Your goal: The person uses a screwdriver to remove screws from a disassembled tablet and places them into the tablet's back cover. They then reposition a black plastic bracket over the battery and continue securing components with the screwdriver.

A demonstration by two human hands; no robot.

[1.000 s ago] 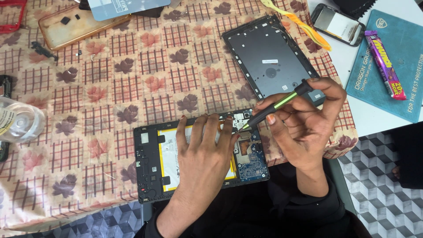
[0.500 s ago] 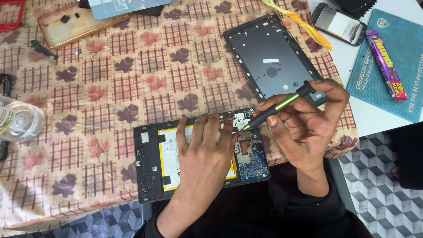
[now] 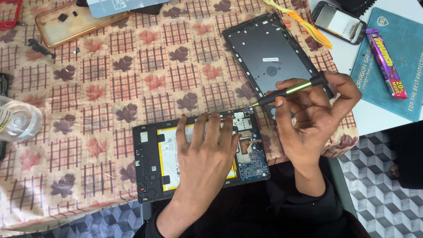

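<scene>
An opened tablet (image 3: 150,165) lies at the near table edge, its yellow-edged battery and blue circuit board exposed. My left hand (image 3: 205,154) rests flat on it, fingers spread over the battery. My right hand (image 3: 313,119) grips a thin black screwdriver with a green band (image 3: 288,90). Its tip points left, just above the tablet's upper right corner and slightly clear of it. The tablet's dark back cover (image 3: 269,57) lies face-up behind my right hand.
A patterned cloth (image 3: 110,88) covers the table. A clear bottle (image 3: 20,121) sits at the left edge, a clear phone case (image 3: 70,26) at the back left. A phone (image 3: 339,22), teal mat (image 3: 396,53), candy bar (image 3: 387,61) and yellow-orange tool (image 3: 304,24) lie to the right.
My right hand has lifted the screwdriver tip up and right, off the tablet's upper right corner. My left hand stays flat on the tablet.
</scene>
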